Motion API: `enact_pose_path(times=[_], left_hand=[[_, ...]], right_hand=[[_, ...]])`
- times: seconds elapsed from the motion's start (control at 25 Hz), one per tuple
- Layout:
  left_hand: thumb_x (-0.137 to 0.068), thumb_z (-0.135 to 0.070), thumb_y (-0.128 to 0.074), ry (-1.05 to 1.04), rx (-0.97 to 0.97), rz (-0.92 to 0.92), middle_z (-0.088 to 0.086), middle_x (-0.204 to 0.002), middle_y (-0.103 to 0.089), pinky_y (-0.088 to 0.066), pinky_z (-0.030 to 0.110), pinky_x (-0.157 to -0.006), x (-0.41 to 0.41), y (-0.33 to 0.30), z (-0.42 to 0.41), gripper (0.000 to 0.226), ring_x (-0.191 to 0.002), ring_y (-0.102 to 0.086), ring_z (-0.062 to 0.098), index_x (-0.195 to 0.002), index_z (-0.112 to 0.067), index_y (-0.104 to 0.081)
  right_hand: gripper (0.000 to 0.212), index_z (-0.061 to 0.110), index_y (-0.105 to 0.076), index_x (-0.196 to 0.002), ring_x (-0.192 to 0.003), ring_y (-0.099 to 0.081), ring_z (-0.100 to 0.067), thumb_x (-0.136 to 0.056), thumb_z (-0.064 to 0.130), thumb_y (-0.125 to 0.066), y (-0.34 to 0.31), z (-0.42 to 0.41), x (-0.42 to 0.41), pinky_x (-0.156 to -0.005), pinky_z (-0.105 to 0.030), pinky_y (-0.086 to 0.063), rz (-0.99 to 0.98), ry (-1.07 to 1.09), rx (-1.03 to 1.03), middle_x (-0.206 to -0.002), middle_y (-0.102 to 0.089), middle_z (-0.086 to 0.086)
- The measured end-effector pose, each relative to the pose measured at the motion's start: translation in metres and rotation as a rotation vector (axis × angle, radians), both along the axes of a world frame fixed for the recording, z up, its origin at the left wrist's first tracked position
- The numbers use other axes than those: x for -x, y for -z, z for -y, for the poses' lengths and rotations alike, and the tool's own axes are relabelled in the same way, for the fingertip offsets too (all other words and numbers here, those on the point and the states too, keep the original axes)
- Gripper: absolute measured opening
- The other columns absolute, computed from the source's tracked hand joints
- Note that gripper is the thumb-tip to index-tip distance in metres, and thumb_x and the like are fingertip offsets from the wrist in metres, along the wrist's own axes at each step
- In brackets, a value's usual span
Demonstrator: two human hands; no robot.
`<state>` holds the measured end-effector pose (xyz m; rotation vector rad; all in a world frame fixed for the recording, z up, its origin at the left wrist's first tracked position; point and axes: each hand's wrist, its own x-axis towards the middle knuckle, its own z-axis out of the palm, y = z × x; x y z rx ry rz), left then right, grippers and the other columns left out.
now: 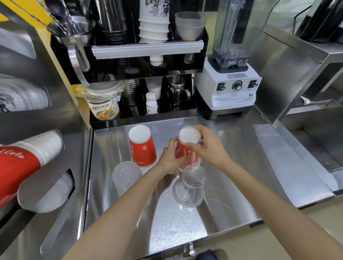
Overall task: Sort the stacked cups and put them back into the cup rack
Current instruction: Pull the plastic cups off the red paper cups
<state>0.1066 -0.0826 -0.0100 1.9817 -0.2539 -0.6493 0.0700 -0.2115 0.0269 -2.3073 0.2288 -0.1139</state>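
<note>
An upside-down stack [187,144] stands on the steel counter [234,157]: a red paper cup with a clear plastic cup over its top. My left hand [170,156] grips the red cup's side. My right hand [205,146] grips the clear cup near its top. A second red paper cup [142,147] stands upside down to the left. A frosted plastic cup [125,177] stands in front of it, partly behind my left forearm. A clear plastic cup [189,187] stands upside down in front of the stack. The slanted cup rack [50,185] on the left holds a row of red cola cups [13,171].
A black shelf unit [131,54] with cup stacks, a jug and metal cups stands behind the counter. A white blender [228,87] is at the back right. Steel boxes and a recessed trough [313,137] lie to the right.
</note>
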Motion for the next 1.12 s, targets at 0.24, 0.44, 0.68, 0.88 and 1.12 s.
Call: enact_pose_path(times=[0.24,0.44,0.68,0.88,1.12], left_hand=[[-0.079,-0.025,-0.068,0.012,-0.01,0.104,0.016,-0.136,-0.038,-0.04,0.039,-0.104,-0.003,-0.018,-0.002,0.069,-0.126,-0.041,0.029,-0.134,-0.02,-0.026],[-0.077,-0.021,-0.069,0.002,0.143,0.395,0.002,-0.137,-0.041,-0.033,0.024,-0.1,0.012,-0.069,-0.009,0.065,-0.128,-0.038,0.015,-0.13,-0.018,-0.031],[-0.075,-0.025,-0.072,0.047,0.226,0.401,-0.008,-0.127,-0.05,-0.03,-0.008,-0.08,0.056,-0.065,-0.03,0.059,-0.113,-0.048,0.003,-0.122,-0.027,-0.037],[-0.077,-0.021,-0.07,0.069,0.144,0.32,-0.005,-0.129,-0.045,-0.031,0.009,-0.092,0.074,-0.026,-0.033,0.062,-0.118,-0.044,0.005,-0.127,-0.02,-0.033],[-0.077,-0.024,-0.069,0.138,-0.024,0.218,0.003,-0.137,-0.043,-0.035,0.023,-0.098,0.076,0.017,-0.03,0.067,-0.124,-0.046,0.018,-0.131,-0.016,-0.03]], right_hand=[[0.064,0.013,-0.038,-0.131,-0.116,-0.052,-0.027,-0.077,0.029,-0.067,-0.025,-0.002,0.006,-0.102,-0.043,-0.043,0.002,0.013,0.005,-0.13,-0.049,-0.012],[0.065,0.022,-0.036,-0.134,-0.114,-0.048,-0.007,-0.078,0.029,-0.066,-0.078,-0.007,0.031,-0.1,-0.021,-0.038,0.233,0.005,0.017,-0.125,-0.05,0.003],[0.071,0.043,-0.035,-0.125,-0.106,-0.054,0.008,-0.06,0.054,-0.06,-0.088,-0.011,0.074,-0.097,-0.012,-0.041,0.23,-0.006,-0.126,-0.117,-0.053,0.023],[0.054,0.041,-0.042,-0.113,-0.094,-0.05,0.025,-0.07,0.028,-0.072,-0.046,-0.014,0.089,-0.084,0.005,-0.037,0.111,-0.007,-0.191,-0.108,-0.05,0.033],[0.053,0.037,-0.041,-0.112,-0.103,-0.055,0.0,-0.073,0.017,-0.072,-0.002,-0.015,0.098,-0.09,0.0,-0.038,-0.012,0.0,-0.203,-0.108,-0.051,0.029]])
